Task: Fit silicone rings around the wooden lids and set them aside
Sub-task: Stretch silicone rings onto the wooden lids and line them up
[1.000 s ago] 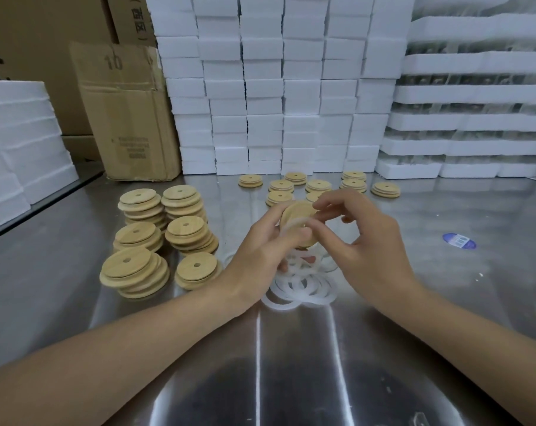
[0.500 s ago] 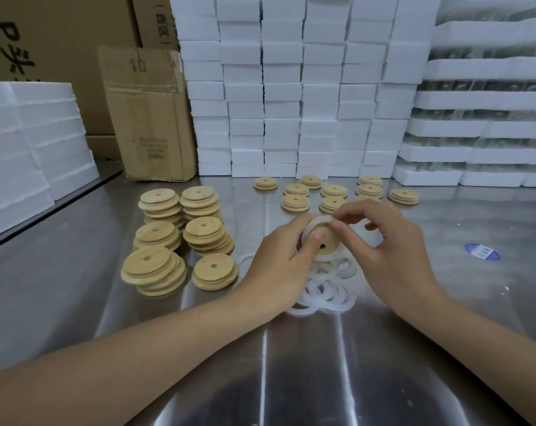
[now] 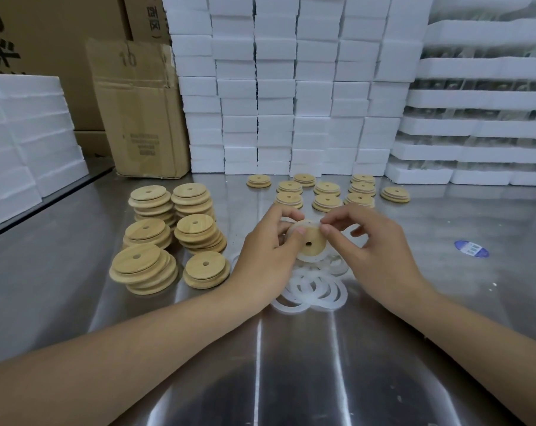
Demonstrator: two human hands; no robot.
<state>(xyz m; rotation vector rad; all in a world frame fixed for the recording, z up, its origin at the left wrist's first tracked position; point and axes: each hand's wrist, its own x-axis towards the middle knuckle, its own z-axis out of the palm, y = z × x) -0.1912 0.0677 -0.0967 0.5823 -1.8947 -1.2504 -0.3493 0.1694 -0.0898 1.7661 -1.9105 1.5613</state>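
Bench work at the steel table (image 3: 76,272).
Foam blocks (image 3: 291,87) wall the far side; lid stacks (image 3: 168,235) sit left. Left hand (image 3: 269,259) and right hand (image 3: 374,250) both pinch one lid (image 3: 311,242), held mid-table just above loose rings (image 3: 316,293), a ring (image 3: 310,259) showing round its lower rim.

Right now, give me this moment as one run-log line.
left hand: holds wooden lid | right hand: pinches silicone ring at lid's top edge | loose rings: on table beneath | set aside: not yet
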